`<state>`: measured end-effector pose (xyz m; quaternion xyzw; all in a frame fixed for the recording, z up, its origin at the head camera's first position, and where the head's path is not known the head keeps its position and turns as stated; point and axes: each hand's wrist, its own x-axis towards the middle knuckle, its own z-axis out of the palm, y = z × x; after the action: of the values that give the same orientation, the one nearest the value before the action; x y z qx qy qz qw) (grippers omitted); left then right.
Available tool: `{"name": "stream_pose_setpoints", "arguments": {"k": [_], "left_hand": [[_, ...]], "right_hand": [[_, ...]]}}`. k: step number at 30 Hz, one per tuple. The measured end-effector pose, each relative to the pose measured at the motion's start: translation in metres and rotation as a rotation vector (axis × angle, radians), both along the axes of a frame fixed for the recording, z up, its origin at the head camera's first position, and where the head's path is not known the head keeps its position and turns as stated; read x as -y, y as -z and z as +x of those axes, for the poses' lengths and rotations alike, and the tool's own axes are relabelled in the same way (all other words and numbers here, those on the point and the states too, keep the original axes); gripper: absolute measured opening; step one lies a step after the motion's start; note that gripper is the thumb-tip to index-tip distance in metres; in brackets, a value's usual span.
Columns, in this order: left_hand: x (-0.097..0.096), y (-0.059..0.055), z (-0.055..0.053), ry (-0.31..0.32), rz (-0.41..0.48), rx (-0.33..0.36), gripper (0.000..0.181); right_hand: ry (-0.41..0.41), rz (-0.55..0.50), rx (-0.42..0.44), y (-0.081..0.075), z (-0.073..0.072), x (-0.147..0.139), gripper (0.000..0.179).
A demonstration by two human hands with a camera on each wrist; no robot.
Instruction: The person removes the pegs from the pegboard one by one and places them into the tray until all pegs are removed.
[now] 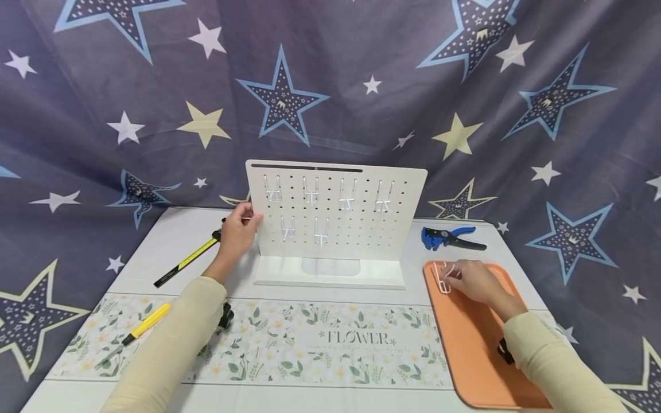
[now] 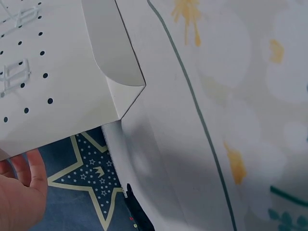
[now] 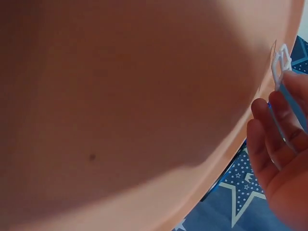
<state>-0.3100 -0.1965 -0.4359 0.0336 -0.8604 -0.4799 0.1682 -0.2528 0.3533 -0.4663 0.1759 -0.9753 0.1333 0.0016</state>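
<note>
A white pegboard [image 1: 356,229] stands upright on its base, with several white wire hooks [image 1: 311,192] fitted in two rows. My left hand [image 1: 238,232] holds the board's left edge, thumb toward the front; in the left wrist view that hand's [image 2: 24,185] fingers reach behind the edge. Over the far left part of an orange tray [image 1: 465,355], my right hand [image 1: 472,281] pinches a white wire hook [image 1: 442,279]. The right wrist view shows this hook [image 3: 281,65] between thumb and fingers, near the tray's rim.
Blue-and-black wire strippers [image 1: 451,237] lie behind the tray. Left of the board is a yellow-and-black tool [image 1: 188,261] with a long bar. A yellow-handled screwdriver [image 1: 147,322] lies at the front left on the floral runner [image 1: 289,344]. A star-patterned curtain [image 1: 330,86] hangs behind the table.
</note>
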Motion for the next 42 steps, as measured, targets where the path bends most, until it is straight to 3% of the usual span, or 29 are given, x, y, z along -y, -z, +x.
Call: {"name": "stream_pose_setpoints", "arguments": {"k": [12,20,30,36,42], "left_hand": [[0.001,0.004,0.000,0.003,-0.017,-0.007,0.027],[0.002,0.002,0.000,0.008,-0.023,-0.011,0.028],[0.006,0.001,0.002,-0.009,-0.013,-0.012,0.028],[0.002,0.000,0.002,0.005,-0.008,0.004,0.028],[-0.001,0.000,0.002,0.005,-0.004,0.013,0.028]], "right_hand": [[0.030,0.004,0.002,0.009,-0.001,0.005,0.007],[0.023,-0.040,0.027,-0.010,0.000,0.004,0.003],[0.051,-0.111,-0.281,-0.053,-0.003,0.035,0.013],[-0.033,-0.143,-0.353,-0.054,-0.005,0.081,0.013],[-0.154,-0.102,-0.446,-0.045,-0.010,0.139,0.016]]}}
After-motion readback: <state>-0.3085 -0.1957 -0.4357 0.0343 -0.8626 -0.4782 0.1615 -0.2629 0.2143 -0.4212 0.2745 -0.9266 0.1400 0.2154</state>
